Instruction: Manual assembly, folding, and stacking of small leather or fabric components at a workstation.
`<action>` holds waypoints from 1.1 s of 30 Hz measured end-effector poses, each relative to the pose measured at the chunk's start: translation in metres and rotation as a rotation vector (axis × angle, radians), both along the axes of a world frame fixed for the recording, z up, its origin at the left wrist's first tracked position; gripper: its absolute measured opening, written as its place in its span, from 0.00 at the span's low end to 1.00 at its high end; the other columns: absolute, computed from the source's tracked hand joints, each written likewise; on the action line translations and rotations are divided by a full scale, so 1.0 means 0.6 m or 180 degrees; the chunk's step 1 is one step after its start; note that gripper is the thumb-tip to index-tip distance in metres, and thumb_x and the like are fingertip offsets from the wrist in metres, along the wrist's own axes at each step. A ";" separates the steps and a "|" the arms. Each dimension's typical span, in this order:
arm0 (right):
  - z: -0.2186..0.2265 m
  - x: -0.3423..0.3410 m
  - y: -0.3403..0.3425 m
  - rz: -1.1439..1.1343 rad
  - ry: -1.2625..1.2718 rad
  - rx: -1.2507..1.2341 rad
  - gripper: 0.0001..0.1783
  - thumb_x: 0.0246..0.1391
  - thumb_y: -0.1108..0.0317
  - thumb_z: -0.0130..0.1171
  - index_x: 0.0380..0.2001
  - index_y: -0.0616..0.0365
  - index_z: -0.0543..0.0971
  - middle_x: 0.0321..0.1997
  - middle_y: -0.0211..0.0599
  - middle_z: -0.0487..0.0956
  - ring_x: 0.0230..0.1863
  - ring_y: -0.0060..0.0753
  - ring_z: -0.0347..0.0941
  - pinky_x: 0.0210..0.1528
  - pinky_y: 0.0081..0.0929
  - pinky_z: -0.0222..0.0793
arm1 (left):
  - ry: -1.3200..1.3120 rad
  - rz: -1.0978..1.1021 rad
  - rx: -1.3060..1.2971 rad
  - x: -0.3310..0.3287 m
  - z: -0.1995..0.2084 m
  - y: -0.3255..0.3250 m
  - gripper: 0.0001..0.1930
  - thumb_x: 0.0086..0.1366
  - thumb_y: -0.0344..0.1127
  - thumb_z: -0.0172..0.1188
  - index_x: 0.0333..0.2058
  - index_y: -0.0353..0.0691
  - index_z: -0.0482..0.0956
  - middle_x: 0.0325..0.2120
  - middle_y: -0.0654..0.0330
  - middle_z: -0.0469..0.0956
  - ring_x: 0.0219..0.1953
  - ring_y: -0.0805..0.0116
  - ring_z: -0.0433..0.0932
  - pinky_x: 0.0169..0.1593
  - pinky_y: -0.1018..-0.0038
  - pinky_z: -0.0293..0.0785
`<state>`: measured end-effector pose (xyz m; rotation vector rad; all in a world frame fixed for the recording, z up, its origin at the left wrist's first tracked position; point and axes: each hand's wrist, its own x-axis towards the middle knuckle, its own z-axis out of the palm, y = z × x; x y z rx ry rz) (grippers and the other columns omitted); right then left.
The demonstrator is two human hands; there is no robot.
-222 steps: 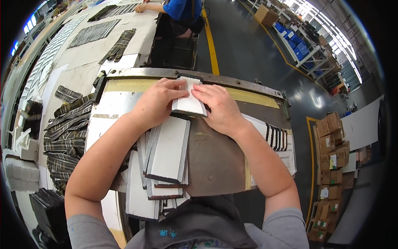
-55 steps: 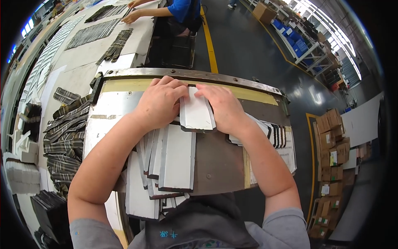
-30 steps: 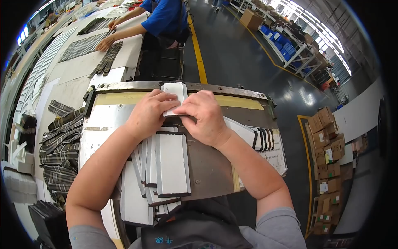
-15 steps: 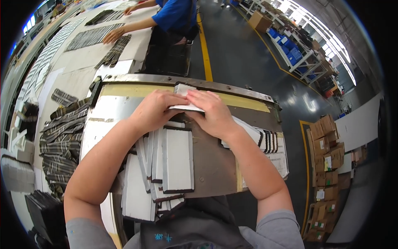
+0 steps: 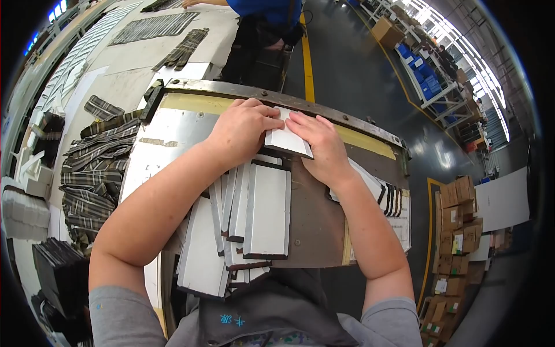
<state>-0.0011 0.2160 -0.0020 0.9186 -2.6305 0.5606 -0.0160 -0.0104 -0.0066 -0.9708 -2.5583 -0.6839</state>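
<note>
A white rectangular panel with dark edging (image 5: 287, 140) lies under both my hands near the far edge of the metal-topped bench (image 5: 315, 231). My left hand (image 5: 245, 128) holds its left side, with fingers curled over the top. On the opposite side my right hand (image 5: 325, 144) grips it, fingertips on the white face; its thumb is hidden. Closer to me, a loose pile of similar white panels (image 5: 267, 211) overlaps the bench's front edge. Beyond my right forearm lies a fanned stack of white pieces with dark edges (image 5: 370, 188).
Plaid fabric strips (image 5: 89, 191) are heaped left of the bench. A metal bar (image 5: 231, 88) runs along its far edge. Black stacked pieces (image 5: 60, 277) stand at lower left. Another person in blue (image 5: 266, 11) works at the table beyond. Cardboard boxes (image 5: 457, 231) line the right.
My fingers have drawn apart, so more of the held panel's white face shows. The whole view has shifted, placing the bench farther right. The co-worker is now mostly out of the picture.
</note>
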 end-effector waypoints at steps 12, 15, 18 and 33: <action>0.005 0.004 0.006 0.0165 0.0019 -0.0178 0.30 0.40 0.80 0.68 0.52 0.57 0.82 0.58 0.41 0.81 0.60 0.44 0.75 0.67 0.43 0.62 | 0.0195 0.0075 -0.0124 0.002 0.003 0.005 0.21 0.52 0.25 0.67 0.46 0.50 0.88 0.51 0.62 0.83 0.54 0.61 0.76 0.62 0.64 0.67; 0.006 0.001 0.006 0.0198 0.0035 -0.0163 0.29 0.40 0.79 0.68 0.52 0.57 0.82 0.58 0.41 0.81 0.59 0.45 0.75 0.67 0.44 0.62 | 0.0180 0.0039 -0.0070 -0.003 0.001 0.003 0.21 0.52 0.25 0.67 0.46 0.51 0.88 0.50 0.62 0.83 0.53 0.61 0.76 0.62 0.63 0.67; 0.005 0.005 0.008 0.0194 0.0030 -0.0123 0.30 0.39 0.79 0.69 0.52 0.57 0.82 0.58 0.41 0.81 0.60 0.45 0.75 0.68 0.46 0.62 | 0.0187 0.0021 -0.0126 0.001 0.003 0.005 0.21 0.52 0.25 0.67 0.46 0.51 0.88 0.50 0.62 0.83 0.53 0.61 0.77 0.62 0.63 0.67; 0.029 0.014 -0.019 0.0398 0.1024 -0.0629 0.13 0.42 0.70 0.68 0.35 0.48 0.88 0.42 0.30 0.87 0.51 0.32 0.81 0.63 0.41 0.66 | -0.0855 0.0440 0.1144 -0.008 0.023 -0.009 0.10 0.67 0.29 0.58 0.44 0.33 0.82 0.37 0.55 0.82 0.40 0.60 0.79 0.47 0.68 0.75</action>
